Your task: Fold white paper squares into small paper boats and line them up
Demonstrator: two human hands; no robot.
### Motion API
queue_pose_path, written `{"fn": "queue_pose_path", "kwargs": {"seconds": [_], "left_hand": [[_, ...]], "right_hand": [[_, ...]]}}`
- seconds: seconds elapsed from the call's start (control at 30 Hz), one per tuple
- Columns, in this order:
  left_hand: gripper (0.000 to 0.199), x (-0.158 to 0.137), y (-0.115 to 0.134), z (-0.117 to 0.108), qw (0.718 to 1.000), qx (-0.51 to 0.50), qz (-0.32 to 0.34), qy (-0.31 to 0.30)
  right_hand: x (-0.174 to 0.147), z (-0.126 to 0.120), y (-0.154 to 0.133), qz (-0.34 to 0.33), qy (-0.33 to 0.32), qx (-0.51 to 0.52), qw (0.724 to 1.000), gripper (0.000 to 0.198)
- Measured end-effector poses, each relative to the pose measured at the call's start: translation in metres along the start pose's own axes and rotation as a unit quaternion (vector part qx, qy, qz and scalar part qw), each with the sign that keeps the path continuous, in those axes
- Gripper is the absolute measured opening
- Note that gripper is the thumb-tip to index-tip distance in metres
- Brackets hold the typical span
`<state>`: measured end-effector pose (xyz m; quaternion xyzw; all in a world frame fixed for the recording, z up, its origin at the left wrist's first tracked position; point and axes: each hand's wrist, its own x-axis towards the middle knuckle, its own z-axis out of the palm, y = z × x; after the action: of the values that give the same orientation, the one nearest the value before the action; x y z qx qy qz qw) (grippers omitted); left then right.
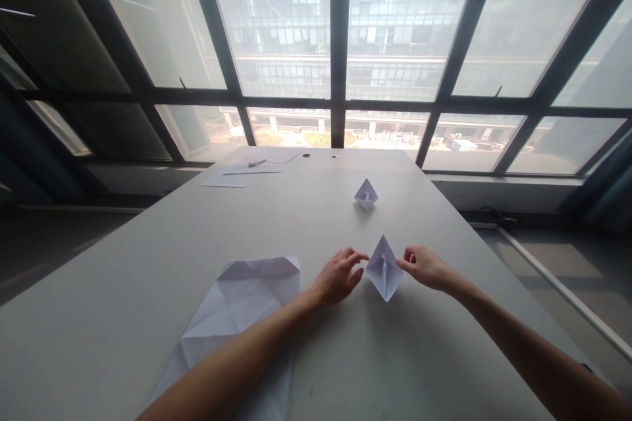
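Observation:
A folded white paper boat (384,270) lies between my two hands, its pointed ends toward and away from me. My right hand (425,267) has its fingers curled, with thumb and forefinger closed at the boat's right edge. On the other side is my left hand (340,274), fingers and thumb apart, its forefinger tip close to the boat's left edge; whether it touches I cannot tell. Farther back stands a smaller-looking paper boat (366,195). Under my left forearm, partly covered by it, rests a large creased sheet of paper (241,302).
The white table (148,289) reaches toward tall windows (286,26) in dark frames. At its far left lie several flat paper sheets (227,179) with a small object (257,162) on top. Two round holes (306,155) show near the table's far edge.

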<state>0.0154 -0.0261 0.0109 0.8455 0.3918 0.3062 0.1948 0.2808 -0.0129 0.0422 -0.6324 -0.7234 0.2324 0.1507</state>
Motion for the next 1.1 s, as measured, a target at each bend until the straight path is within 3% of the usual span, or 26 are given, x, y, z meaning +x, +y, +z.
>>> {"fn": "queue_pose_path", "kwargs": {"seconds": [0.17, 0.5, 0.57, 0.67, 0.73, 0.93, 1.1], "left_hand": [[0.039, -0.001, -0.001, 0.001, 0.999, 0.03, 0.034, -0.018], [0.032, 0.003, -0.002, 0.001, 0.999, -0.033, 0.008, -0.019], [0.036, 0.002, -0.003, 0.001, 0.999, -0.049, -0.004, -0.015], [0.04, 0.002, -0.006, 0.002, 0.997, -0.072, -0.031, 0.005], [0.039, 0.003, -0.009, 0.003, 0.994, -0.09, -0.054, 0.018], [0.037, 0.004, -0.013, 0.003, 0.989, -0.111, -0.078, 0.052], [0.039, 0.003, -0.013, 0.002, 0.988, -0.111, -0.084, 0.06]], "right_hand": [[-0.009, 0.004, 0.012, 0.023, -0.047, 0.054, 0.997, 0.03], [-0.01, 0.011, 0.01, 0.055, -0.09, 0.127, 0.986, 0.029], [-0.01, 0.008, 0.01, 0.049, -0.055, 0.109, 0.991, 0.027], [-0.01, -0.001, 0.001, 0.015, 0.051, 0.061, 0.997, 0.027], [-0.009, -0.008, -0.011, -0.007, 0.063, 0.047, 0.997, 0.029], [0.005, -0.005, -0.042, -0.02, -0.062, 0.022, 0.998, 0.026], [0.011, 0.002, -0.041, -0.02, -0.093, 0.038, 0.995, 0.022]]}}
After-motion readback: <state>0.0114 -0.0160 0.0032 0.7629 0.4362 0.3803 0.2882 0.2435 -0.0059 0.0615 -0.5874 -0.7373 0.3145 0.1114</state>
